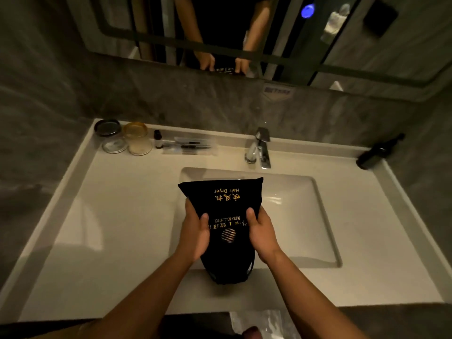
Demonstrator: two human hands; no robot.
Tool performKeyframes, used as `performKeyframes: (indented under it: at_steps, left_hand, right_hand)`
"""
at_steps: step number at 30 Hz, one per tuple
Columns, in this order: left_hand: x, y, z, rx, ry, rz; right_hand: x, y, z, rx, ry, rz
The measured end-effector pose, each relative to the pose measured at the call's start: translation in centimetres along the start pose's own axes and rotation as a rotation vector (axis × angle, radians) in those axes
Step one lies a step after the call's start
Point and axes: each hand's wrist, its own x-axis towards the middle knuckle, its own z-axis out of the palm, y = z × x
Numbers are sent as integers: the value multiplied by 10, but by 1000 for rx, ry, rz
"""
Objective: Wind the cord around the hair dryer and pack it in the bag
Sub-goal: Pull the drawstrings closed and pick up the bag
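A black drawstring bag (226, 204) with gold lettering reading "Hair Dryer" is held over the front edge of the sink basin (293, 206). My left hand (195, 233) grips its left side and my right hand (261, 231) grips its right side, thumbs on top. The gathered drawstring end points toward me, and the flat end points toward the mirror. The hair dryer and its cord are not visible; whether they are inside the bag cannot be told.
On the white counter (122, 228) stand two glass jars (124, 140), a small dark bottle (158, 139) and a tray of toiletries (189, 145) at the back left. A chrome faucet (260, 149) is behind the basin, with a dark pump bottle (378, 152) at the far right. A mirror (244, 33) hangs above.
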Motion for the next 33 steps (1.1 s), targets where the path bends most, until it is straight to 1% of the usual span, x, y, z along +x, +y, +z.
performKeyframes:
  at_steps: [3,6,12,16,21,25,27,33]
  left_hand:
    - [-9,26,52,64,-57,-7]
    - [-22,52,106,105,-111,38]
    - [-53,97,214,104,-184,84]
    - [-67,120,274,79,-248,135]
    - [-63,139,336,61,-297,128]
    - [-44,150,380,29,-326,110]
    - [-33,153,404,8,-329,68]
    - [8,140,467,-86,-379,-91]
  right_hand:
    - [-14,9,-55,37,63,11]
    - [-24,22,-115,73,99,22]
    - [-36,52,-239,116,112,95]
    - [-37,67,-308,157,137,134]
    - [-32,79,-366,208,167,169]
    - [-6,93,-402,190,218,203]
    - [13,102,-419,162,243,237]
    - [69,124,-459,240,302,357]
